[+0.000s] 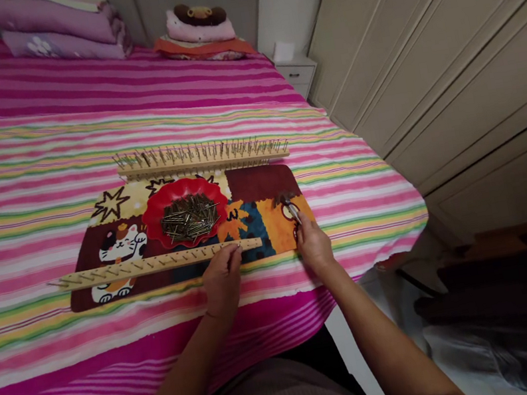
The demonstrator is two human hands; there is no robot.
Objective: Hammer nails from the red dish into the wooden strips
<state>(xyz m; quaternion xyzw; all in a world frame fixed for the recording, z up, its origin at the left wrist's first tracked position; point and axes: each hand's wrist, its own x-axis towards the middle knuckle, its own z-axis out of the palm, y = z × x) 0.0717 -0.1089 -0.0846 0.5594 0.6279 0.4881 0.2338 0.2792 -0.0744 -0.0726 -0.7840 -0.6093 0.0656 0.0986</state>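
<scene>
My left hand point(223, 278) is closed in a pinch at the right part of a narrow wooden strip point(153, 265). A tiny bright bit shows at its fingertips, apparently a nail, mostly hidden by the fingers. Several slanted nails stand along the strip to the left of the hand. My right hand point(315, 246) is wrapped round the handle of a hammer point(291, 207), whose dark head is blurred above the orange part of a patterned mat point(263, 180). On the mat, behind the strip, a red scalloped bowl point(151, 215) holds a heap of loose nails point(191, 218).
Behind the bowl lies a wooden piece point(202, 164) bristling with nails. Everything rests on a bed with a striped sheet point(351, 176). Folded bedding point(69, 34) and a pillow stack point(200, 33) sit at the back. A wardrobe point(430, 48) stands along the right.
</scene>
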